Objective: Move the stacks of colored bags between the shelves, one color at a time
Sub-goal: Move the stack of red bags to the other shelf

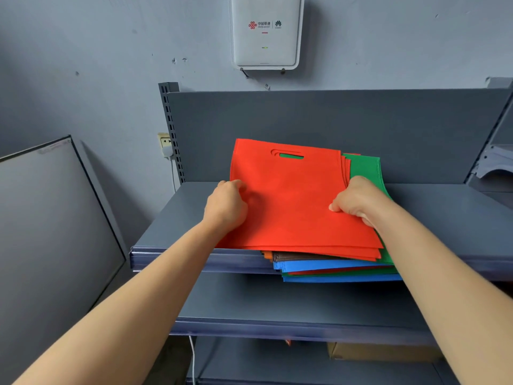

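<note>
The left hand (226,207) and right hand (358,201) each pinch a side of the red bags (294,204) lying on the green bags (366,168). The left grip seems shallow, so some could slip.

Red bags (291,201): non-woven cloth, matt, fine fibrous grain.
Green bags (365,168), blue bags (319,265): same cloth, same matt finish.
Top shelf (177,215): painted metal, grey, smooth, low sheen.
Shelf edge strip (172,259): plastic, glossy.
Slotted upright (172,129): painted metal, matt.
Router casing (266,12): white plastic, smooth, satin.
Wall (83,65): painted, matt, scuffed.
Box (383,351) on lower shelf: brown cardboard, dull.
</note>
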Demonstrator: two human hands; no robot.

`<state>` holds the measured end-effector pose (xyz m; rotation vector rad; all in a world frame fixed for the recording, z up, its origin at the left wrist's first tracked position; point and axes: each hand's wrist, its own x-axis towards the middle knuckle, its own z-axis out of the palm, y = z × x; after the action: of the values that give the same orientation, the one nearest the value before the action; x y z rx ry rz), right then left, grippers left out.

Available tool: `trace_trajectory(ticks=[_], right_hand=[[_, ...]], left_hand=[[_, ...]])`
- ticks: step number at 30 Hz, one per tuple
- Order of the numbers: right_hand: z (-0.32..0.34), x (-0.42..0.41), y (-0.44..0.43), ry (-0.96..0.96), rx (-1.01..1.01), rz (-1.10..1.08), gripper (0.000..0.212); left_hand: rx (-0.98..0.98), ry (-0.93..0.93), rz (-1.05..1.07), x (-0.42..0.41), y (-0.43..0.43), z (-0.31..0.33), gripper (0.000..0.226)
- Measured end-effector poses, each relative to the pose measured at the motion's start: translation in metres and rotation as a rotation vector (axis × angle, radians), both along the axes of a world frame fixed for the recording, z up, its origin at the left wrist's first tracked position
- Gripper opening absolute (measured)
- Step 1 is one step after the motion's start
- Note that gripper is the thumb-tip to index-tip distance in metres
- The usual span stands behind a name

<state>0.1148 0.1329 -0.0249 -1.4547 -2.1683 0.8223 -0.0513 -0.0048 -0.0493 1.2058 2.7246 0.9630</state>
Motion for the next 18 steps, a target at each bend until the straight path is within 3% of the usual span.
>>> trace_trajectory(ticks=[5, 8, 11, 18], right_hand=[[-0.007, -0.002, -0.006, 0.047, 0.066, -0.116, 0.012], [-0.012, -0.003, -0.012, 0.093, 0.107, -0.130, 0.024], [-0.011, -0.002, -0.029, 0.111, 0.215, -0.051, 0.043], [0.005, 0.016, -0.073, 0.179, 0.433, 0.123, 0.057]], left_hand=[[0.128, 0.033, -0.022, 0.002, -0.006, -0.002, 0.057], [0.196, 0.057, -0.011, 0.004, -0.014, -0.002, 0.061], [0.252, 0.063, 0.030, 0.007, -0.028, 0.000, 0.062], [0.354, 0.095, 0.144, 0.033, -0.073, 0.012, 0.061]])
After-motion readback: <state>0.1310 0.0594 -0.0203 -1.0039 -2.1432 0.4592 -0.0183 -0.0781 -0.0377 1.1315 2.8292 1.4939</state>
